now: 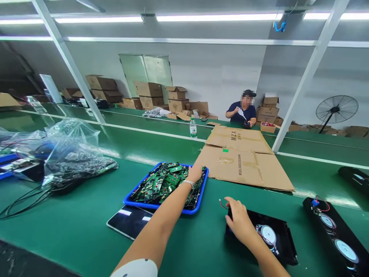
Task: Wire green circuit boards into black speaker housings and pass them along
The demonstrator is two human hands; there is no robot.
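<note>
My left hand (196, 173) reaches into the far right corner of a blue tray (199, 200), which is heaped with green circuit boards (167, 179). Its fingertips go down among the boards, and whether they grip one is hidden. A black speaker housing (284, 231) lies on the table at the right, with a round speaker (268, 234) and thin wires inside. My right hand (239, 219) is closed over the left end of this housing, thumb on the near side. A thin red wire with a white connector (220, 201) sticks out beside its fingers.
A dark tablet-like panel (129, 222) lies partly under the tray. Flattened cardboard (248, 165) covers the table behind. Another speaker housing (331, 234) lies far right; plastic-bagged parts (77, 154) lie left. A water bottle (193, 129) stands beyond. A co-worker (242, 109) sits across.
</note>
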